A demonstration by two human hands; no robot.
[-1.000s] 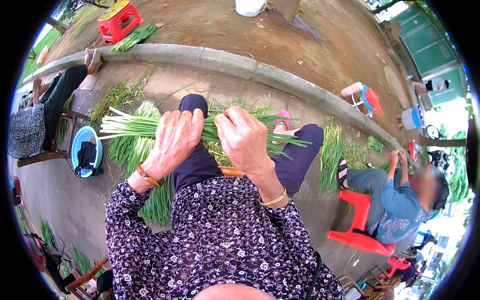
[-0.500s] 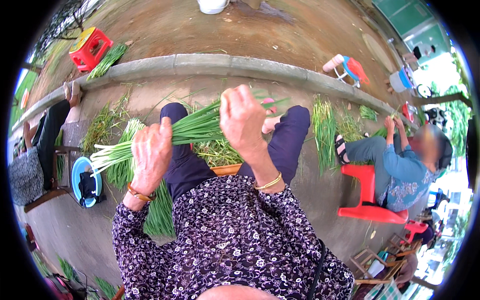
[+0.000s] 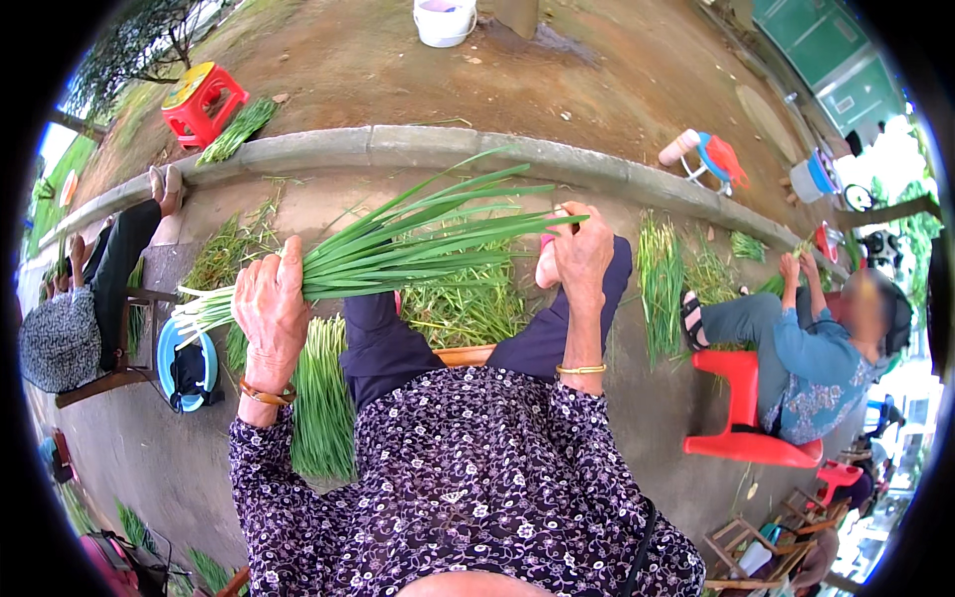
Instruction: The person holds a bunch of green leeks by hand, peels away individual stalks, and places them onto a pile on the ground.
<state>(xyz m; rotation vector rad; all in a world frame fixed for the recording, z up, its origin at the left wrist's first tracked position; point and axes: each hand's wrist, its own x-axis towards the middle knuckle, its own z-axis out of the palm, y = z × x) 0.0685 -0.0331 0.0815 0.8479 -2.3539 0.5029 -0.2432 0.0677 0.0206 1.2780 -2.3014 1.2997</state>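
My left hand (image 3: 271, 310) is wrapped round the pale stem end of a bunch of garlic chives (image 3: 428, 239). White stalk ends stick out to its left, and the green leaves fan out to the right above my knees. At the far tips of the longest leaves, my right hand (image 3: 585, 254) is pinched closed on leaf ends. Between my legs, loose chive trimmings (image 3: 463, 303) heap over an orange container (image 3: 465, 355), most of it hidden. A laid-out pile of chives (image 3: 323, 408) lies beside my left thigh.
More chives (image 3: 659, 289) lie right of my right knee. A person on a red chair (image 3: 741, 408) sits at the right, another person (image 3: 65, 333) at the left. A blue basin (image 3: 206, 343) holds a black item. A stone curb (image 3: 418, 147) crosses ahead; a red stool (image 3: 204, 107) stands beyond.
My right hand has moved right, away from the left hand, out to the leaf tips. The leaves have spread into a looser fan. My left hand keeps its hold.
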